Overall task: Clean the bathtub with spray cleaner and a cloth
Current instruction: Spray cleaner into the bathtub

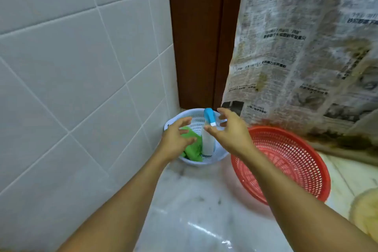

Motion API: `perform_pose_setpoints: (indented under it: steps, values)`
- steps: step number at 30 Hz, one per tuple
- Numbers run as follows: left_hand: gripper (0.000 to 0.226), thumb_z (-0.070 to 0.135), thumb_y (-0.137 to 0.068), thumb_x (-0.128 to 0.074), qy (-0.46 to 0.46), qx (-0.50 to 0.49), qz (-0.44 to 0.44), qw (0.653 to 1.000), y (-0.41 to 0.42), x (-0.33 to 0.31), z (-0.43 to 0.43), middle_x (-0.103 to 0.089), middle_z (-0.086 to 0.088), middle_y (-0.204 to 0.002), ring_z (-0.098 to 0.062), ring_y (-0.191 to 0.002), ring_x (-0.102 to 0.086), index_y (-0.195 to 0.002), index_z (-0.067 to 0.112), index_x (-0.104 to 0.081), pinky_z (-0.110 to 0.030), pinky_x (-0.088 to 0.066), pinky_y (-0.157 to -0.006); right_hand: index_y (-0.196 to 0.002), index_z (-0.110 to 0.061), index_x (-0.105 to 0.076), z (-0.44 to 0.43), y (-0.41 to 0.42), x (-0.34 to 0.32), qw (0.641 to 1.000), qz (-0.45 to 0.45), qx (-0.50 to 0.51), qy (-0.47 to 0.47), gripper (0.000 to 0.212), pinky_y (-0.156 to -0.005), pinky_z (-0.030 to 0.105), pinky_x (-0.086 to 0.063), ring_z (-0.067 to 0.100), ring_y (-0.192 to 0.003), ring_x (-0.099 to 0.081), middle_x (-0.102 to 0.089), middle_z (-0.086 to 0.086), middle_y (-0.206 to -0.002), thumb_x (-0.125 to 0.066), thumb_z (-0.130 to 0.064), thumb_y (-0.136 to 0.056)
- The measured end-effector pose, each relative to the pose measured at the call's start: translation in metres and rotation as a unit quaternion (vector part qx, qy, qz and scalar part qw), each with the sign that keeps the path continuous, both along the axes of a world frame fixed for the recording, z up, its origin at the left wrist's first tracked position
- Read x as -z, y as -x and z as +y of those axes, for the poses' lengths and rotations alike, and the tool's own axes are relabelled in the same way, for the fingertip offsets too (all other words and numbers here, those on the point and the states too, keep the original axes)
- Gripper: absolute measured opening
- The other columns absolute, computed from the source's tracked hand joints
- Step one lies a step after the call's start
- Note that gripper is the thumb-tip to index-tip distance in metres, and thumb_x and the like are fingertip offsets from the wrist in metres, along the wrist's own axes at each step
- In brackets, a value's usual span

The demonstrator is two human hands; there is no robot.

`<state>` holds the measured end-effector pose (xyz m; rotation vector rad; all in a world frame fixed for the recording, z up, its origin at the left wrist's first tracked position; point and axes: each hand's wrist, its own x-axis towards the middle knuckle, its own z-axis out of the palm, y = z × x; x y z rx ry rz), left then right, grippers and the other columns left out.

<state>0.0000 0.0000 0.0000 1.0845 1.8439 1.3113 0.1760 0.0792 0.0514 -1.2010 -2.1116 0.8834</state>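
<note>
Pale perforated basket (pixel 222 154) sits in the corner against the tiled wall (pixel 81 67). Inside it are a green cloth (pixel 193 149), bunched on the left, and a white spray bottle (pixel 208 143) with a blue cap, standing upright just beside the cloth. Left hand (pixel 176 139) is over the cloth with fingers spread; can't tell if it touches. Right hand (pixel 229 131) is by the bottle top, fingers spread, gripping nothing. Red basket (pixel 286 159) is tilted next to the pale one, with newspaper (pixel 296 47) hanging behind.

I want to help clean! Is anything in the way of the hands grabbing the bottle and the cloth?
Nothing visible is. The right hand is open right beside the spray bottle, the left hand over the green cloth; bottle and cloth sit in the pale blue basket.
</note>
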Motion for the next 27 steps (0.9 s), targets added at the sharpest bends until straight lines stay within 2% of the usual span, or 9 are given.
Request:
perform_pose_setpoints:
  steps: [2, 6, 9, 12, 13, 16, 19, 23, 27]
  values:
    - [0.073, -0.003, -0.078, -0.084, 0.024, 0.04, 0.003, 0.999, 0.006, 0.004, 0.019, -0.061, 0.003, -0.138, -0.017, -0.117, -0.064, -0.141, 0.021, -0.056, -0.02, -0.056, -0.088, -0.142, -0.017, -0.054, 0.008, 0.018, 0.002, 1.0, -0.019, 0.015, -0.018, 0.073, -0.1, 0.04, -0.052, 0.022, -0.113, -0.062, -0.061, 0.006, -0.132, -0.083, -0.043, -0.081]
    - [0.08, 0.0, -0.076, -0.087, 0.056, 0.099, 0.014, 0.993, 0.012, 0.019, 0.055, -0.059, 0.006, -0.141, -0.015, -0.125, -0.061, -0.146, 0.019, -0.053, -0.043, -0.057, -0.101, -0.13, -0.019, -0.067, 0.026, 0.029, 0.009, 0.999, -0.021, 0.029, -0.038, 0.046, -0.091, 0.024, -0.049, 0.016, -0.104, -0.067, -0.071, 0.001, -0.119, -0.078, -0.027, -0.087]
    - [0.085, 0.006, -0.076, -0.088, 0.069, 0.142, 0.045, 0.986, 0.016, 0.024, 0.07, -0.055, 0.011, -0.145, -0.009, -0.13, -0.055, -0.15, 0.02, -0.049, -0.034, -0.049, -0.109, -0.128, -0.026, -0.07, 0.043, 0.016, 0.011, 1.0, -0.006, 0.021, 0.01, 0.041, -0.09, 0.03, -0.056, 0.009, -0.096, -0.07, -0.074, -0.008, -0.115, -0.079, -0.025, -0.087]
    - [0.087, 0.008, -0.079, -0.086, 0.089, 0.196, 0.083, 0.973, 0.016, 0.026, 0.077, -0.051, 0.016, -0.142, -0.004, -0.132, -0.046, -0.154, 0.022, -0.043, -0.02, -0.037, -0.106, -0.122, -0.023, -0.072, 0.055, 0.004, 0.009, 0.997, 0.035, 0.014, 0.067, 0.036, -0.068, 0.021, -0.059, 0.008, -0.086, -0.072, -0.074, -0.009, -0.109, -0.081, -0.018, -0.087]
    - [0.086, 0.008, -0.08, -0.086, 0.095, 0.207, 0.093, 0.969, 0.015, 0.027, 0.077, -0.052, 0.016, -0.139, -0.004, -0.13, -0.048, -0.154, 0.022, -0.044, -0.019, -0.036, -0.104, -0.121, -0.021, -0.072, 0.057, 0.001, 0.007, 0.995, 0.054, 0.007, 0.086, 0.035, -0.068, 0.021, -0.06, 0.008, -0.088, -0.072, -0.074, -0.007, -0.108, -0.08, -0.014, -0.087]
    - [0.076, 0.01, -0.08, -0.085, 0.092, 0.206, 0.108, 0.968, 0.009, 0.023, 0.076, -0.061, 0.014, -0.13, -0.008, -0.121, -0.056, -0.146, 0.023, -0.051, -0.025, -0.043, -0.104, -0.117, -0.018, -0.073, 0.06, -0.003, -0.003, 0.992, 0.071, -0.031, 0.097, 0.031, -0.076, 0.019, -0.057, -0.005, -0.086, -0.069, -0.073, -0.009, -0.103, -0.077, -0.006, -0.088]
    - [0.072, 0.017, -0.076, -0.09, 0.081, 0.195, 0.096, 0.973, 0.006, 0.017, 0.073, -0.066, 0.009, -0.124, -0.01, -0.113, -0.062, -0.14, 0.023, -0.056, -0.03, -0.05, -0.102, -0.114, -0.014, -0.073, 0.058, -0.006, -0.021, 0.986, 0.099, -0.057, 0.12, 0.027, -0.06, 0.008, -0.048, -0.009, -0.061, -0.063, -0.069, -0.008, -0.088, -0.073, -0.002, -0.09]
    - [0.067, 0.033, -0.073, -0.092, 0.048, 0.183, 0.061, 0.98, -0.002, -0.003, 0.057, -0.07, 0.013, -0.119, -0.006, -0.108, -0.067, -0.132, 0.031, -0.06, -0.032, -0.056, -0.096, -0.109, -0.016, -0.074, 0.056, -0.017, -0.051, 0.964, 0.213, -0.052, 0.148, 0.028, -0.08, 0.026, -0.06, 0.017, -0.09, -0.073, -0.076, 0.003, -0.1, -0.077, -0.003, -0.085]
    - [0.058, 0.031, -0.072, -0.093, -0.004, 0.113, 0.052, 0.992, -0.025, -0.034, 0.027, -0.072, 0.017, -0.11, 0.0, -0.098, -0.067, -0.123, 0.037, -0.065, -0.019, -0.056, -0.083, -0.127, -0.013, -0.064, 0.042, -0.027, -0.067, 0.938, 0.314, 0.02, 0.145, 0.045, -0.082, 0.028, -0.06, 0.013, -0.09, -0.073, -0.072, 0.002, -0.099, -0.079, -0.01, -0.085]
